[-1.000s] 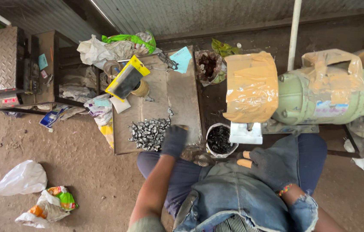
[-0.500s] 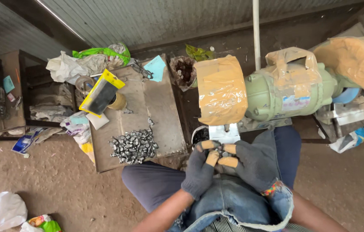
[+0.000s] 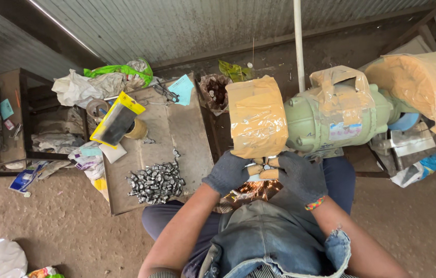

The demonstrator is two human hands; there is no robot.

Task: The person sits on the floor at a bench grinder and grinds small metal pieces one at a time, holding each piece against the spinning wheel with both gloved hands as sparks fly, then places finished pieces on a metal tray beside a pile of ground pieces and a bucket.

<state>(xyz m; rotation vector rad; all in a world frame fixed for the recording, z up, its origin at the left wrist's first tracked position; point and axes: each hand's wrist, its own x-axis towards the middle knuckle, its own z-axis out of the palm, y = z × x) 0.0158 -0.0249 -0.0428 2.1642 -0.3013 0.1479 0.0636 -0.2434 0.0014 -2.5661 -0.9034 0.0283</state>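
My left hand (image 3: 228,172) and my right hand (image 3: 300,175), both in dark gloves, pinch one small metal piece (image 3: 262,166) between them. They press it against the underside of the tape-covered left wheel guard (image 3: 256,116) of a green bench grinder (image 3: 331,121). Orange sparks (image 3: 251,191) spray down below the hands, over my denim lap. A pile of small shiny metal pieces (image 3: 156,181) lies on a metal plate (image 3: 187,134) to the left of my left hand.
A yellow-edged packet (image 3: 116,119) and a tape roll (image 3: 138,129) lie on the plate. Bags and rags (image 3: 81,87) are heaped behind it. A second taped guard (image 3: 424,87) sits at the right. A corrugated wall (image 3: 202,25) and a white pole (image 3: 298,36) stand behind.
My left hand left the pile of metal pieces and joined my right hand. Both moved the piece up to the grinder wheel, and sparks now fly.
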